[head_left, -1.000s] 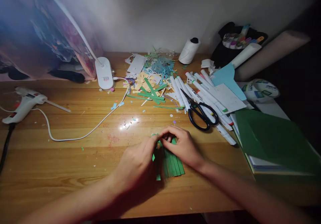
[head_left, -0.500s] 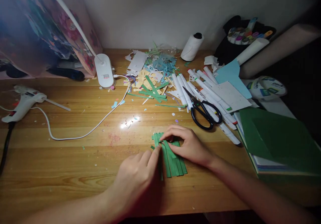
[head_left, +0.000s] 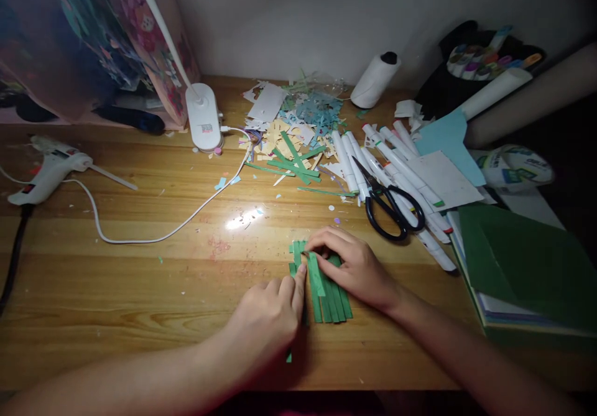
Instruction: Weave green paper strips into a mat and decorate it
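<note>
Partly beneath the right grip (head_left: 352,268), green paper strips (head_left: 333,304).

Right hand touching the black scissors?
Apart: the head view shows bare tabletop between the right hand and the scissors.

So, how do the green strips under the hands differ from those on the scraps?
The near strips lie mostly side by side; the far strips cross at angles. The near strips are partly covered by the left hand and right hand; the far strips lie untouched. Both are narrow and green.
</note>
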A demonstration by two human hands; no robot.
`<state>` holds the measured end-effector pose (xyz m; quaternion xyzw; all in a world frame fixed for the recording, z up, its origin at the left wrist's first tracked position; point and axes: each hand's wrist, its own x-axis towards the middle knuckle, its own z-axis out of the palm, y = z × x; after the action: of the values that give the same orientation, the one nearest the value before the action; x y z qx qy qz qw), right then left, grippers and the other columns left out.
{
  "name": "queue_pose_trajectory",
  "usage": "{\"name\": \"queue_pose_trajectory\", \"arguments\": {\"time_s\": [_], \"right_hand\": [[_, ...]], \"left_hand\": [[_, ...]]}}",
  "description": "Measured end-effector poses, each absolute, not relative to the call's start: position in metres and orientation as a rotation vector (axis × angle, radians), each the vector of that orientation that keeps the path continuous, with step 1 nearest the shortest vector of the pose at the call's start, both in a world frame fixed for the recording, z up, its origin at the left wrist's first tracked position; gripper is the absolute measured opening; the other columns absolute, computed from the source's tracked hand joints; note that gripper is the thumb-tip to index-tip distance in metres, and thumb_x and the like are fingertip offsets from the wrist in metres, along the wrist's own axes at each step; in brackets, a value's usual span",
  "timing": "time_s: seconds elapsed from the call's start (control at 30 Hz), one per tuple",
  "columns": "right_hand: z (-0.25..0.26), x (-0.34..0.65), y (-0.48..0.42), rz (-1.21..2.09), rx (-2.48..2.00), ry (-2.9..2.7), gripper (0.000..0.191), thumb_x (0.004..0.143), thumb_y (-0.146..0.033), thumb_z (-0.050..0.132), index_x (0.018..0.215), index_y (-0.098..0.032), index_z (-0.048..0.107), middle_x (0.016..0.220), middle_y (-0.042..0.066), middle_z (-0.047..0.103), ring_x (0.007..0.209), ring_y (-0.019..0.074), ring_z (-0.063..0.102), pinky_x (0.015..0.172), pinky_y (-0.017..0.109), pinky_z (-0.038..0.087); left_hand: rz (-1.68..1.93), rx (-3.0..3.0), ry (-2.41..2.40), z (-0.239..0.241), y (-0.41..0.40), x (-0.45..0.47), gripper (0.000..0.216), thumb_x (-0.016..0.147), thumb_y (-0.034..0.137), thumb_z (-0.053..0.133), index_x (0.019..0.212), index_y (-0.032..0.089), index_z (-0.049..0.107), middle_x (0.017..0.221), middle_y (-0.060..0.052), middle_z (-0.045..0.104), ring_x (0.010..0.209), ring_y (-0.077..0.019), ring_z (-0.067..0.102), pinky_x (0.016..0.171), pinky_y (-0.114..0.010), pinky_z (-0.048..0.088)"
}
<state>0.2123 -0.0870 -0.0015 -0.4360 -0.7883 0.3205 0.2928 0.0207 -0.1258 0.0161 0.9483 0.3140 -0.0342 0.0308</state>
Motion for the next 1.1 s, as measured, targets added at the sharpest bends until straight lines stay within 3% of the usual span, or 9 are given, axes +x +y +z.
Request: {"name": "queue_pose_trajectory", "arguments": {"time_s": [0.23, 0.43, 0.57, 0.77, 0.97, 1.1], "right_hand": [[-0.007, 0.21, -0.086, 0.917, -1.237, -1.996, 0.011, 0.086, -0.01, 0.051, 0.088, -0.017, 0.06, 0.084, 0.004, 0.062, 0.071, 0.0128, 0.056, 0.062, 0.024, 0.047], [-0.008, 0.21, -0.086, 0.992, -1.29, -1.931, 0.008, 0.085, -0.012, 0.054, 0.087, -0.018, 0.06, 0.083, 0.004, 0.061, 0.07, 0.0133, 0.055, 0.062, 0.025, 0.046], [-0.006, 0.211, -0.086, 1.02, -1.3, -1.936, 0.005, 0.085, -0.015, 0.056, 0.086, -0.018, 0.059, 0.081, 0.002, 0.06, 0.068, 0.0128, 0.054, 0.062, 0.025, 0.045], [-0.005, 0.211, -0.085, 1.012, -1.303, -1.951, 0.004, 0.085, -0.015, 0.057, 0.084, -0.019, 0.059, 0.08, 0.002, 0.059, 0.068, 0.0128, 0.054, 0.062, 0.025, 0.045], [-0.005, 0.21, -0.085, 1.015, -1.297, -1.934, 0.003, 0.084, -0.014, 0.057, 0.084, -0.017, 0.059, 0.079, 0.002, 0.058, 0.066, 0.0121, 0.053, 0.061, 0.024, 0.044], [-0.005, 0.21, -0.085, 1.013, -1.291, -1.928, 0.002, 0.084, -0.015, 0.058, 0.083, -0.017, 0.059, 0.079, 0.001, 0.058, 0.065, 0.0119, 0.053, 0.06, 0.024, 0.044]], "left_hand": [[-0.168, 2.697, 0.946, 0.023, -0.118, 0.017, 0.048, 0.075, 0.006, 0.047, 0.122, 0.003, 0.053, 0.079, -0.01, 0.066, 0.062, -0.0204, 0.064, 0.049, -0.029, 0.051], [0.363, 2.094, 1.06, 0.022, -0.11, 0.009, 0.043, 0.087, 0.017, 0.043, 0.13, 0.008, 0.042, 0.099, -0.013, 0.066, 0.082, -0.0191, 0.064, 0.069, -0.031, 0.053], [0.372, 1.859, 0.978, 0.023, -0.101, 0.005, 0.047, 0.08, 0.01, 0.053, 0.125, 0.014, 0.044, 0.084, -0.003, 0.061, 0.073, -0.0141, 0.059, 0.064, -0.025, 0.05], [0.36, 2.292, 0.959, 0.022, -0.077, -0.002, 0.019, 0.087, 0.012, 0.053, 0.102, 0.018, 0.062, 0.091, -0.005, 0.056, 0.08, -0.0157, 0.054, 0.066, -0.027, 0.045], [0.338, 2.754, 0.644, 0.015, -0.069, -0.002, 0.025, 0.095, 0.014, 0.041, 0.097, 0.013, 0.065, 0.087, -0.007, 0.061, 0.081, -0.018, 0.054, 0.069, -0.03, 0.043], [0.347, 2.768, 0.719, 0.012, -0.066, 0.0, 0.025, 0.097, 0.017, 0.039, 0.096, 0.011, 0.064, 0.084, -0.007, 0.061, 0.078, -0.0177, 0.054, 0.067, -0.03, 0.044]]}}
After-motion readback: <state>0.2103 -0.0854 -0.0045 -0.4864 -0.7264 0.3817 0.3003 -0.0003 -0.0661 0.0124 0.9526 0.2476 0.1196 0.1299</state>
